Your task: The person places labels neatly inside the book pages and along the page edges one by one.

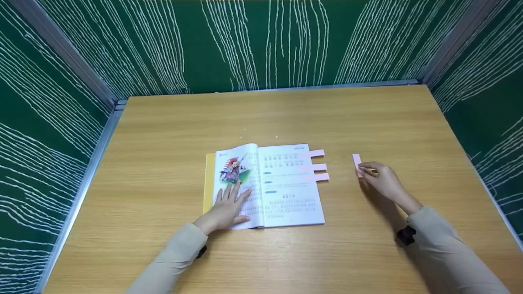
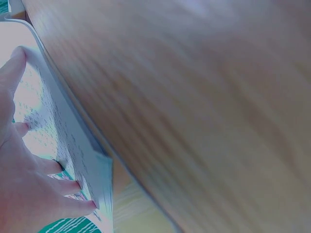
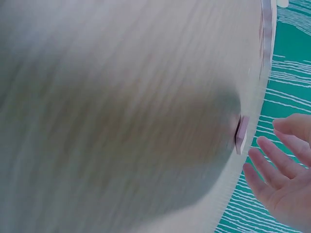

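An open book [image 1: 288, 204] lies on the table, a colour picture [image 1: 233, 169] on its left page. Fingers spread, my left hand [image 1: 224, 208] rests on that left page; the left wrist view also shows the hand [image 2: 29, 174] on the printed paper [image 2: 36, 107]. Several pink sticky tabs [image 1: 320, 167] stick out past the right page's edge. Right of the book, a narrow pink sticky-note pad [image 1: 356, 159] lies on the table. My right hand [image 1: 384, 179] is at the pad, fingers bent; in the right wrist view its fingertips look apart from the pad [image 3: 241, 135].
The wooden table [image 1: 163, 130] has a few tiny white scraps [image 1: 276, 136] beyond the book. Green panels [image 1: 261, 45] with white lines stand around the far and side edges. A yellow cover or sheet [image 1: 209, 179] shows under the book's left side.
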The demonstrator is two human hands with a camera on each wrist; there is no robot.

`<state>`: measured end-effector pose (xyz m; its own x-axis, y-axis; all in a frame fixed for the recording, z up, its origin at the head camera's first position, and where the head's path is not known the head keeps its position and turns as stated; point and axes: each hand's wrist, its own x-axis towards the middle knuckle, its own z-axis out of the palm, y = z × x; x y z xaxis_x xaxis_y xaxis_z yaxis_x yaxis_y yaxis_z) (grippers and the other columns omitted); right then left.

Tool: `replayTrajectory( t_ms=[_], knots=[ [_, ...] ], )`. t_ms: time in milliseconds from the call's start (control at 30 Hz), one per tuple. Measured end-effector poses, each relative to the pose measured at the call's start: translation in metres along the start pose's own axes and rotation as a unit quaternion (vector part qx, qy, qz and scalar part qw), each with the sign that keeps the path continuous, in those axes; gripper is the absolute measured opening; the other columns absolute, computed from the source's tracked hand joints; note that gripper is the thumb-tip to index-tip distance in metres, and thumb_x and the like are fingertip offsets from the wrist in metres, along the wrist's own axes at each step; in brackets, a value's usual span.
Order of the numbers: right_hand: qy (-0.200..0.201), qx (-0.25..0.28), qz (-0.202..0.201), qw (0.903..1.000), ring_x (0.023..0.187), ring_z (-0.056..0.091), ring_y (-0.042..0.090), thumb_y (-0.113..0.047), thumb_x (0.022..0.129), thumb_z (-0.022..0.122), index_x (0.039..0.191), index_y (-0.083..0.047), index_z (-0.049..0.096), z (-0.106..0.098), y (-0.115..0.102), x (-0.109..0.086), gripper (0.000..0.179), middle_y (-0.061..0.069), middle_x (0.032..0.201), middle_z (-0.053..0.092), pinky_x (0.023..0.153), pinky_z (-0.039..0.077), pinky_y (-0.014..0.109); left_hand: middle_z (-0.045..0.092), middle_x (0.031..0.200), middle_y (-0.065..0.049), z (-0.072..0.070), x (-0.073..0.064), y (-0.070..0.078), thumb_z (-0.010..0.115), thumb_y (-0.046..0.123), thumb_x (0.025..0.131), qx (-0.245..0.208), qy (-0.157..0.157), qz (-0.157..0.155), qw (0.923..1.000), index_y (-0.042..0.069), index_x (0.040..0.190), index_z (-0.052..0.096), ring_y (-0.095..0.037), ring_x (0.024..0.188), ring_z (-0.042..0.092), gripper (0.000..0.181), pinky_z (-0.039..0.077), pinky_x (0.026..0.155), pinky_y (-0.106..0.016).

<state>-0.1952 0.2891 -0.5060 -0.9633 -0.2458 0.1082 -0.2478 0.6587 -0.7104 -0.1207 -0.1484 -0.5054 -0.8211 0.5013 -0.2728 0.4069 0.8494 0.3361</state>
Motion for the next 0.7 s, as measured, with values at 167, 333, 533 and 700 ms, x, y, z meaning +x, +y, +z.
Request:
replayTrajectory(
  t_ms=[167,333,533,700],
  knots=[
    [-0.008,-0.005,-0.003,1.0000,0.102,0.050,0.045,0.007,0.079,0.057,0.110,0.014,0.053,-0.0016,0.0023,-0.0001,0.032,0.033,0.110,0.052,0.082,0.043,0.047,-0.004,0.145,-0.024,-0.0003,-0.0001,0.0000,0.048,0.054,0.081,0.000,-0.001,-0.001,1.0000,0.013,0.142,0.017,-0.044,0.130,-0.001,0.080,0.002,0.101,-0.059],
    [-0.022,-0.018,0.001,0.9996,0.109,0.044,0.045,0.001,0.079,0.061,0.114,0.013,0.051,-0.0017,0.0040,0.0002,0.039,0.032,0.117,0.049,0.089,0.037,0.051,-0.005,0.145,-0.023,-0.0014,-0.0001,0.0000,0.048,0.053,0.082,-0.001,-0.005,-0.003,1.0000,0.014,0.142,0.016,-0.043,0.130,-0.001,0.079,0.002,0.101,-0.059],
    [-0.030,-0.029,0.009,0.9991,0.113,0.040,0.045,-0.004,0.079,0.064,0.115,0.013,0.051,0.0003,0.0069,0.0006,0.042,0.030,0.120,0.047,0.095,0.029,0.052,-0.004,0.145,-0.024,-0.0015,0.0001,-0.0001,0.049,0.051,0.082,-0.005,-0.001,0.001,1.0000,0.013,0.142,0.017,-0.044,0.130,-0.001,0.078,0.003,0.101,-0.059],
    [-0.037,-0.026,0.007,0.9990,0.113,0.040,0.046,-0.004,0.078,0.064,0.113,0.014,0.052,0.0019,0.0100,0.0014,0.041,0.030,0.120,0.047,0.096,0.028,0.053,-0.003,0.145,-0.024,-0.0003,0.0007,-0.0002,0.049,0.051,0.082,-0.001,0.002,0.001,1.0000,0.013,0.142,0.017,-0.045,0.130,0.000,0.078,0.003,0.101,-0.059]
  ],
)
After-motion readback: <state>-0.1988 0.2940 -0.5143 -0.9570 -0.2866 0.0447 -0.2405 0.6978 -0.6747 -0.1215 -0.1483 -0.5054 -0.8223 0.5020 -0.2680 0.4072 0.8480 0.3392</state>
